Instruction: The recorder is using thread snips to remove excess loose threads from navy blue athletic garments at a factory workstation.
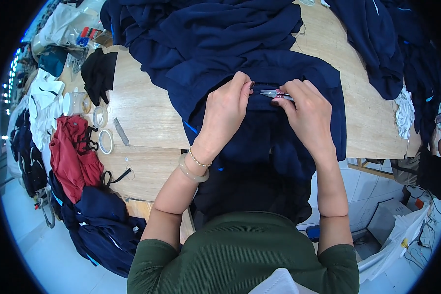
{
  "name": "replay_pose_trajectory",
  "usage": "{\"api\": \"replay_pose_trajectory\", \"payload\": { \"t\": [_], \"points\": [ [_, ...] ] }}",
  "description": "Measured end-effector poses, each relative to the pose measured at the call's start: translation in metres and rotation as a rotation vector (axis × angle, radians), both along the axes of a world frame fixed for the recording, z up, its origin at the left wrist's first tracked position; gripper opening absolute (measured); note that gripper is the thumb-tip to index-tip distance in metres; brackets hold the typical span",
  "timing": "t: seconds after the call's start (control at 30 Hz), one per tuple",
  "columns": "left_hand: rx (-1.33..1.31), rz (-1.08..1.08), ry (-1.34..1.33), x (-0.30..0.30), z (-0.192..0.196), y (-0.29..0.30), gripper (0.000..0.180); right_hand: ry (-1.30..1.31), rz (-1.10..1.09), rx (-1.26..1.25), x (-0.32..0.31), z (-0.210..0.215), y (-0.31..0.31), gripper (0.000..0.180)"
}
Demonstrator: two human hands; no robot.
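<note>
A navy blue garment [323, 73] lies spread over the near edge of the table, its edge drawn up between my hands. My left hand [224, 105] is closed in a pinch on the garment's edge. In my right hand [306, 105] is a pair of small thread snips [268, 93] with metal blades and a pinkish-red part at the grip. The blades point left toward my left fingertips and lie close over the cloth. Whether they touch a thread is too small to tell.
More navy cloth [215, 29] is heaped at the far side. On the left are tape rolls [106, 141], a red garment [73, 157], a black cloth piece [99, 73] and white cloth [44, 100]. Navy garments [372, 49] hang over the right side of the wooden table [152, 122].
</note>
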State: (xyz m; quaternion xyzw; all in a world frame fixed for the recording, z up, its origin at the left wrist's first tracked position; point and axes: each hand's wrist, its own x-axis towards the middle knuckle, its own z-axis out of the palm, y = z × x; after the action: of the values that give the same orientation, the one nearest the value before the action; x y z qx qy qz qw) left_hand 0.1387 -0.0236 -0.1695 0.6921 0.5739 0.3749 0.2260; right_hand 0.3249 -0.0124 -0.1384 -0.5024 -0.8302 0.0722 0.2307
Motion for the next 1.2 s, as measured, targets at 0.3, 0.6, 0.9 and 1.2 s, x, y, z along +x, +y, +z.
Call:
{"api": "replay_pose_trajectory", "payload": {
  "t": [0.3, 0.6, 0.9, 1.2],
  "points": [
    [-0.002, 0.009, 0.006, -0.002, 0.0, 0.0, 0.008, -0.011, 0.009, 0.048, -0.002, 0.001, 0.001, 0.019],
    [-0.005, -0.01, 0.002, -0.001, 0.001, 0.0, 0.008, -0.014, 0.039, 0.052, -0.009, -0.004, 0.005, 0.017],
    [0.042, 0.245, -0.448, -0.015, 0.003, -0.012, 0.008, 0.619, -0.229, -0.408, 0.01, -0.007, 0.002, 0.026],
    [0.058, -0.243, -0.04, -0.006, -0.027, 0.005, 0.012, 0.487, -0.103, -0.486, 0.023, -0.048, -0.005, 0.023]
  ]
}}
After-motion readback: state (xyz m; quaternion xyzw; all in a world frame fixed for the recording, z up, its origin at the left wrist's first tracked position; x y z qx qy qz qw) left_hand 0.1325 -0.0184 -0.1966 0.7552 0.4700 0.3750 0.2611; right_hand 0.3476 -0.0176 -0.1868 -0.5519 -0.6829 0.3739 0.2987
